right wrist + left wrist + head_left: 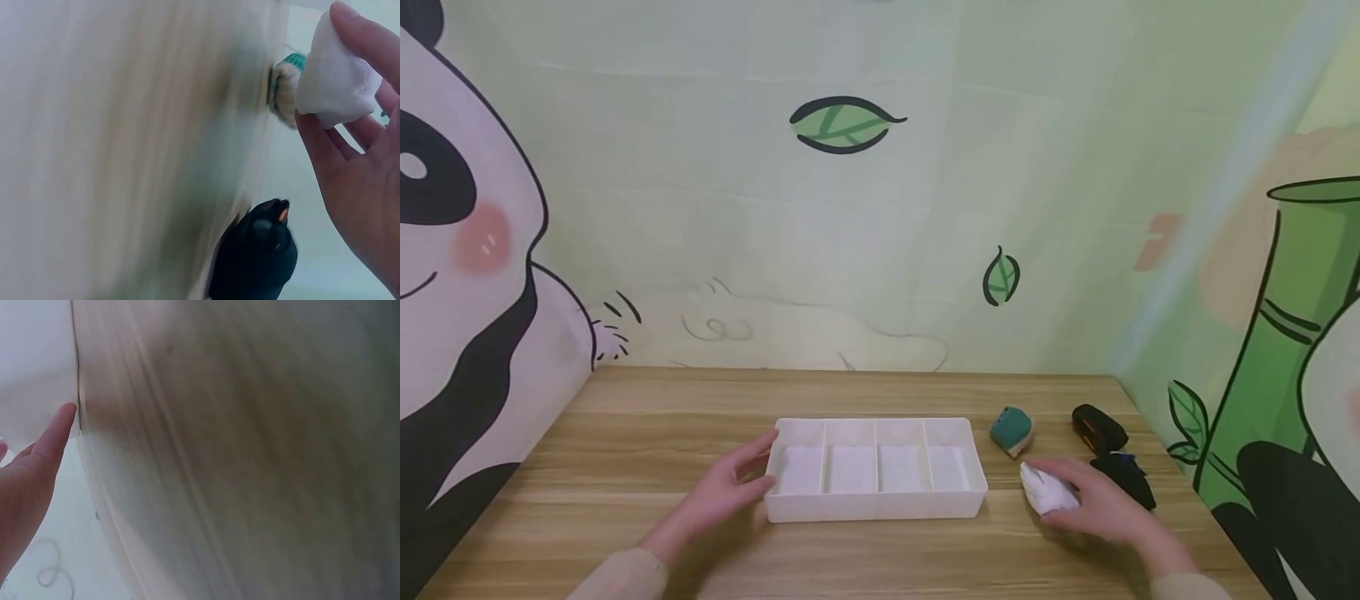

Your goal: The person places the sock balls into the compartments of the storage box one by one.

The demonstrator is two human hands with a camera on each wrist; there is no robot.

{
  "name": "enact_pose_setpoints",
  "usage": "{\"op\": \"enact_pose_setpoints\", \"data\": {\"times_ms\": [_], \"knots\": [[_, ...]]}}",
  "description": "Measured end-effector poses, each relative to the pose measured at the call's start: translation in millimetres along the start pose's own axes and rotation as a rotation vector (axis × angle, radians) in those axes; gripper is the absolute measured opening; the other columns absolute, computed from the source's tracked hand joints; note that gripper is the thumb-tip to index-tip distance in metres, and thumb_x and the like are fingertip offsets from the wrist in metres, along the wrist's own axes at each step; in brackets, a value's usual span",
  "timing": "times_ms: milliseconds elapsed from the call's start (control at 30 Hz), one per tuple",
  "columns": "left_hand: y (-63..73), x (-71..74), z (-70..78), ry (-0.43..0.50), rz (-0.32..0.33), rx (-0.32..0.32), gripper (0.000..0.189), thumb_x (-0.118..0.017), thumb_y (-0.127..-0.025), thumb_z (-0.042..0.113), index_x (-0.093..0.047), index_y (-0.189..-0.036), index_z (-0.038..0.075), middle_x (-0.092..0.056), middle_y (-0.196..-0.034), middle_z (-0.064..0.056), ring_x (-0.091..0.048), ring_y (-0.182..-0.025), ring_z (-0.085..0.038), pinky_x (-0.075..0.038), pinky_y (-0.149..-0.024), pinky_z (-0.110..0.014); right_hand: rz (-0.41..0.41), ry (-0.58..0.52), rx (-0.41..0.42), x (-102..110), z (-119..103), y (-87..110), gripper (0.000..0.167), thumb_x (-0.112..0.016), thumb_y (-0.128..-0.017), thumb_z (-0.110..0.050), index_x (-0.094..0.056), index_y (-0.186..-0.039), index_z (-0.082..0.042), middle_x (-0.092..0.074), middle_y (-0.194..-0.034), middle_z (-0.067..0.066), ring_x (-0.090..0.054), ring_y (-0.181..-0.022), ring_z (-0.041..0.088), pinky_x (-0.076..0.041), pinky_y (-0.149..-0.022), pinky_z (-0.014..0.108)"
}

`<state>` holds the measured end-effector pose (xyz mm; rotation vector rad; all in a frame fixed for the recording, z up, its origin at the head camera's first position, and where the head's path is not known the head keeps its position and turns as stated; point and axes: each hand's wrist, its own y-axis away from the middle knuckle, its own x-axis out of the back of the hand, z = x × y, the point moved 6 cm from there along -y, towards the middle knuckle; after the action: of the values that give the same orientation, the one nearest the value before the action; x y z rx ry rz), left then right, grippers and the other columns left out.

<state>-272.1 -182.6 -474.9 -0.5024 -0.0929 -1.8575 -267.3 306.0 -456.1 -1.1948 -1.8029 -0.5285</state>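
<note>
A white box point(877, 506) with several compartments in a row stands on the table, its compartments bare. My left hand point(730, 487) is at the box's left end, fingers extended, the tips at its back and front left corners. In the left wrist view one fingertip point(65, 412) lies against the white wall. To the right of the box, my right hand point(1097, 504) grips a white balled-up sock bundle point(1047, 490) between thumb and fingers. The right wrist view shows the white bundle point(337, 75) held just off the wooden surface.
Behind the right hand lies a teal and beige sock bundle point(1011, 430). Farther right are a black bundle with an orange mark point(1099, 428) and another black bundle point(1126, 479). A printed cloth backdrop point(880, 250) rises behind the wooden table point(647, 417).
</note>
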Motion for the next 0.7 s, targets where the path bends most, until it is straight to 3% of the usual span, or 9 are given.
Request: {"op": "enact_pose_setpoints", "data": {"times_ms": [233,467,700], "knots": [[0.2,-0.2,0.8,-0.019,-0.002,0.003,0.065,-0.065,-0.095,0.006,-0.034,-0.15,-0.006,-0.035,-0.151,-0.029,-0.044,-0.13,-0.048,-0.034,-0.107,-0.059,0.021,0.003,0.04,-1,-12,-15.1,0.07,-0.085,-0.078,-0.029,-0.056,-0.14,-0.014,-0.058,-0.133,0.015,-0.055,-0.116,0.031,-0.05,-0.091,0.046],[-1.4,-1.7,0.5,-0.025,0.006,-0.008,0.065,-0.066,-0.094,0.005,-0.034,-0.149,-0.007,-0.036,-0.15,-0.03,-0.046,-0.128,-0.049,-0.037,-0.105,-0.057,0.027,-0.04,0.083,0,-25,-29.7,0.069,-0.085,-0.079,-0.026,-0.055,-0.141,-0.015,-0.055,-0.137,0.014,-0.051,-0.124,0.038,-0.047,-0.095,0.055],[-1.0,-1.2,-0.5,0.008,0.002,0.031,0.066,-0.066,-0.094,0.004,-0.033,-0.15,-0.005,-0.036,-0.151,-0.028,-0.044,-0.131,-0.048,-0.041,-0.104,-0.055,0.044,-0.06,0.162,2,-42,-42.3,0.067,-0.085,-0.079,-0.02,-0.056,-0.139,-0.012,-0.055,-0.137,0.012,-0.05,-0.12,0.03,-0.049,-0.091,0.041]]}}
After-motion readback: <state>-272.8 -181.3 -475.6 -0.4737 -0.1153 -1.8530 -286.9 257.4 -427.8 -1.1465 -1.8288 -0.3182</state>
